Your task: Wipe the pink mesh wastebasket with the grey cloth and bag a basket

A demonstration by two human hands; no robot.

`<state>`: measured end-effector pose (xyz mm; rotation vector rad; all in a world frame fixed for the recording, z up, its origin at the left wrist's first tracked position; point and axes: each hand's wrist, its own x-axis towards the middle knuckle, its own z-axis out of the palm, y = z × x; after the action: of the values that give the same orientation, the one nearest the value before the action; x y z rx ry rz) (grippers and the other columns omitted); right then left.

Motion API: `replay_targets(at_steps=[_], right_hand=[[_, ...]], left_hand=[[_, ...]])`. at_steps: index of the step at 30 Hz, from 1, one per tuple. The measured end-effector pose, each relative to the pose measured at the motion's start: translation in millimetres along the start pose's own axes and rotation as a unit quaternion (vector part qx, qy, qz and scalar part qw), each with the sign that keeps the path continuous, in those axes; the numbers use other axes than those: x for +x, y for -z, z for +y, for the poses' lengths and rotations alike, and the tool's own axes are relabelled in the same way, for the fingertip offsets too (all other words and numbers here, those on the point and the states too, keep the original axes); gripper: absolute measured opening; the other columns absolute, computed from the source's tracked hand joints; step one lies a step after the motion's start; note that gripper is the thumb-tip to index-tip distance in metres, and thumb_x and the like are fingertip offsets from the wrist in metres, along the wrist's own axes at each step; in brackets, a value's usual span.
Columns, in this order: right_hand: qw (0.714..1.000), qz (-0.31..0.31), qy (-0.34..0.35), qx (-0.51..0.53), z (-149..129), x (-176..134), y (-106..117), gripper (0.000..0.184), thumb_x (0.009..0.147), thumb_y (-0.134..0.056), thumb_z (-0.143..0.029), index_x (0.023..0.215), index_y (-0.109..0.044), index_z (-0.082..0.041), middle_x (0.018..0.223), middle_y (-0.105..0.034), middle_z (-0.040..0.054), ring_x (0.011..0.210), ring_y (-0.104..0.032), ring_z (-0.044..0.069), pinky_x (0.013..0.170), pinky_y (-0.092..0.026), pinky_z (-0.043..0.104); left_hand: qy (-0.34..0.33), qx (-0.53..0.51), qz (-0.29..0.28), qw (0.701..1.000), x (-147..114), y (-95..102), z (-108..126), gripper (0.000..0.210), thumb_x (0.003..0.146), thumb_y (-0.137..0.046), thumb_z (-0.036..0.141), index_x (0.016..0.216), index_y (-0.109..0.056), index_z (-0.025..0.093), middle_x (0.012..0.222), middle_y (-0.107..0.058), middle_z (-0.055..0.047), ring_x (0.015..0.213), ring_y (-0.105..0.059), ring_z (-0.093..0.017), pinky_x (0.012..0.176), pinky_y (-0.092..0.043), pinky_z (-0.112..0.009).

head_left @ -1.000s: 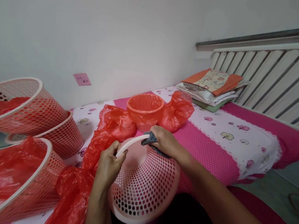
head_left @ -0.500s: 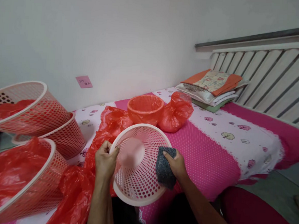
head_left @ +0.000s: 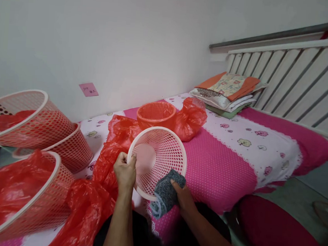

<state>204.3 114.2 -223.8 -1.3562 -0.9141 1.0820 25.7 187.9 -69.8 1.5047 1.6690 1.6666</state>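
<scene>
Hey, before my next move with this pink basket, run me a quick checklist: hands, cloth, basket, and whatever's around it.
1. Left hand has the rim of the held basket: ok, gripping its left side.
2. Right hand has the gray cloth: ok.
3. Both hands steady the basket: not ok, only the left grips it.
4. Cloth pressed on the basket: cannot tell, it overlaps the lower right rim in view, but contact is unclear.
5. Held basket unlined: ok, no red plastic shows inside.
6. Basket apart from the red-lined basket behind: cannot tell, they overlap in view.
</scene>
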Motion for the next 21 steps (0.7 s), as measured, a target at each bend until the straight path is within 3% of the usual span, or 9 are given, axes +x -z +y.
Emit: replay_targets(at_steps=[3, 4, 8, 11, 14, 16, 18, 21], right_hand=[[0.984, -0.039, -0.124, 0.12, -11.6, -13.6, -2.3, 0.044, 0.09, -0.061, -0.054, 0.119, -0.074, -0.023, 0.107, -0.084, 0.0149, 0.103, -0.081, 0.04, 0.078, -0.066, 0.049], [0.981, -0.045, -0.136, 0.133, -17.3, -17.6, -0.5, 0.045, 0.089, -0.063, -0.054, 0.121, -0.074, -0.024, 0.11, -0.083, 0.0143, 0.105, -0.08, 0.04, 0.08, -0.066, 0.049], [0.992, -0.043, -0.072, 0.094, -42.7, -28.1, 18.9, 0.053, 0.085, -0.072, -0.061, 0.119, -0.076, -0.02, 0.118, -0.083, 0.0125, 0.118, -0.077, 0.038, 0.1, -0.062, 0.05], [0.998, -0.041, -0.029, 0.027, -55.0, -30.4, 34.7, 0.055, 0.08, -0.078, -0.061, 0.118, -0.078, -0.02, 0.123, -0.082, 0.0118, 0.122, -0.075, 0.037, 0.11, -0.057, 0.05], [0.999, -0.015, -0.029, 0.001, -56.4, -29.9, 41.9, 0.057, 0.071, -0.082, -0.061, 0.112, -0.079, -0.021, 0.117, -0.083, 0.0127, 0.116, -0.076, 0.038, 0.107, -0.058, 0.053], [0.999, 0.018, -0.033, -0.006, -55.3, -28.7, 45.0, 0.059, 0.067, -0.084, -0.062, 0.11, -0.079, -0.021, 0.112, -0.084, 0.0131, 0.112, -0.077, 0.039, 0.104, -0.06, 0.054], [0.999, 0.03, -0.03, -0.02, -56.6, -27.3, 51.3, 0.059, 0.068, -0.084, -0.063, 0.109, -0.079, -0.021, 0.111, -0.084, 0.0124, 0.11, -0.077, 0.039, 0.103, -0.06, 0.052], [0.996, -0.059, -0.035, -0.063, -64.0, -25.8, 70.5, 0.052, 0.074, -0.08, -0.066, 0.101, -0.081, -0.022, 0.103, -0.084, 0.0087, 0.104, -0.078, 0.036, 0.094, -0.061, 0.047]], left_hand=[[-0.002, 0.0, -0.002, 1.0, 0.3, 3.2, -0.7, 0.044, 0.082, -0.068, 0.046, 0.064, -0.033, 0.026, 0.061, -0.032, 0.009, 0.058, -0.034, -0.012, 0.057, -0.029, -0.026], [-0.003, 0.0, -0.006, 1.0, 1.5, 5.6, -1.4, 0.045, 0.083, -0.068, 0.046, 0.064, -0.032, 0.026, 0.061, -0.032, 0.009, 0.058, -0.033, -0.012, 0.057, -0.029, -0.026], [-0.027, 0.033, -0.009, 0.999, 11.3, 18.6, -7.7, 0.045, 0.085, -0.069, 0.049, 0.065, -0.037, 0.025, 0.061, -0.035, 0.009, 0.058, -0.036, -0.012, 0.059, -0.032, -0.027], [-0.031, 0.026, -0.011, 0.999, 20.5, 24.7, -17.5, 0.028, 0.082, -0.075, 0.048, 0.085, -0.063, 0.023, 0.081, -0.065, 0.003, 0.078, -0.06, -0.017, 0.077, -0.047, -0.029], [0.022, -0.093, -0.107, 0.99, 24.9, 23.9, -26.8, 0.046, 0.082, -0.076, 0.047, 0.119, -0.072, 0.02, 0.118, -0.077, -0.008, 0.11, -0.071, -0.025, 0.1, -0.054, -0.036], [0.049, -0.15, -0.163, 0.974, 24.0, 22.3, -28.8, 0.052, 0.084, -0.075, 0.048, 0.126, -0.073, 0.018, 0.122, -0.078, -0.011, 0.117, -0.072, -0.027, 0.106, -0.054, -0.04], [0.052, -0.164, -0.173, 0.97, 21.4, 22.1, -26.7, 0.055, 0.083, -0.076, 0.05, 0.128, -0.074, 0.017, 0.12, -0.08, -0.012, 0.119, -0.073, -0.029, 0.107, -0.054, -0.041], [0.05, -0.153, -0.169, 0.972, 18.7, 25.0, -20.1, 0.057, 0.082, -0.078, 0.051, 0.127, -0.075, 0.017, 0.116, -0.08, -0.012, 0.115, -0.074, -0.029, 0.104, -0.056, -0.041]])
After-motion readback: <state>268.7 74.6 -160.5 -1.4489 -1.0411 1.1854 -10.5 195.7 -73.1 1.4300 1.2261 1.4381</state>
